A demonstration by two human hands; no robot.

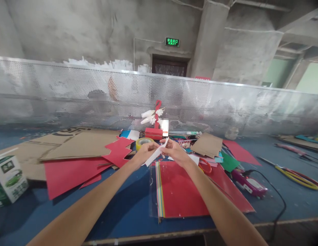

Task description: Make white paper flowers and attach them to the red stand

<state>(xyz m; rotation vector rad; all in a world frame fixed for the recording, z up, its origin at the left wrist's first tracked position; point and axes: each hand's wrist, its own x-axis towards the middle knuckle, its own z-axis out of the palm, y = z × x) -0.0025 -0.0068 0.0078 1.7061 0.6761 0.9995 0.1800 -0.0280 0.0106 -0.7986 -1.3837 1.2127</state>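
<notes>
Between my two hands is a folded piece of white paper point(154, 156), tilted up toward the right over the table's middle. My left hand point(146, 152) pinches its left side, fingers closed. The fingers of my right hand point(175, 151) are closed on its upper right part. Just behind my left hand lies a roll of yellow tape point(142, 141). A pack of coloured paper with a red top sheet point(182, 191) lies below my right hand in a clear sleeve. Red-handled scissors point(205, 166) are partly hidden by sheets near my right wrist.
Cardboard sheets point(79, 143) and red paper point(71, 174) cover the left side, with a carton point(11, 179) at the edge. A red stand with white paper flowers point(157, 116) is at the back. Right are a purple power strip point(248, 182) and yellow-handled scissors point(294, 176).
</notes>
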